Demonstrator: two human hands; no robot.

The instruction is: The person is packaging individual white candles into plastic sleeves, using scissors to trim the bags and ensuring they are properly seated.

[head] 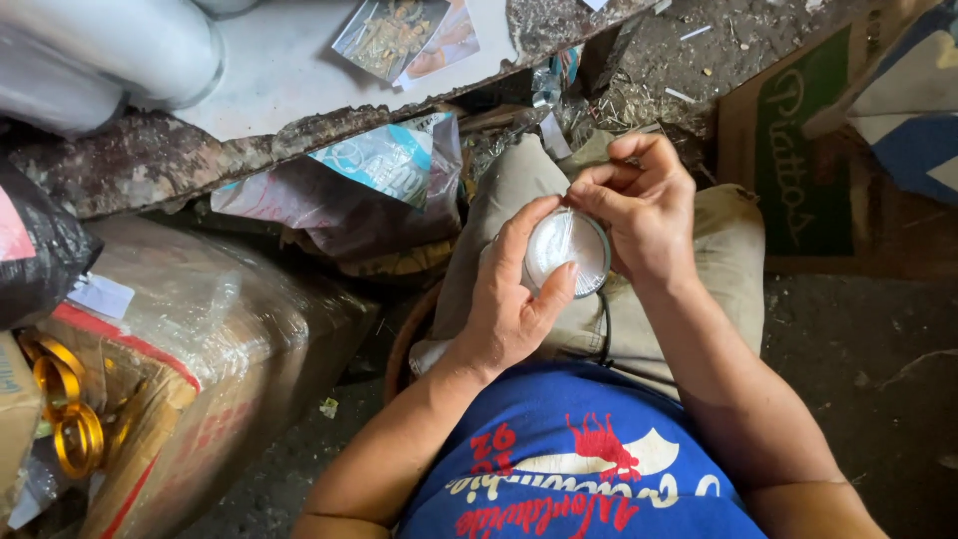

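A small round disc [565,251], white and shiny with a dark rim, sits over my lap. My left hand [509,294] grips it from the left, thumb across its lower edge and fingers curled behind. My right hand [644,205] meets it from the right, fingertips pinched at its upper rim. Both hands rest above my khaki-clad knees [733,250]. What the fingertips pinch is too small to make out.
A plastic-wrapped cardboard box [215,349] stands at the left, with gold rings [70,419] beside it. A crumpled plastic bag [359,190] lies under a worn ledge [150,160] carrying printed pictures [404,35]. A green-printed cardboard sheet [798,160] lies at the right on dark dirty floor.
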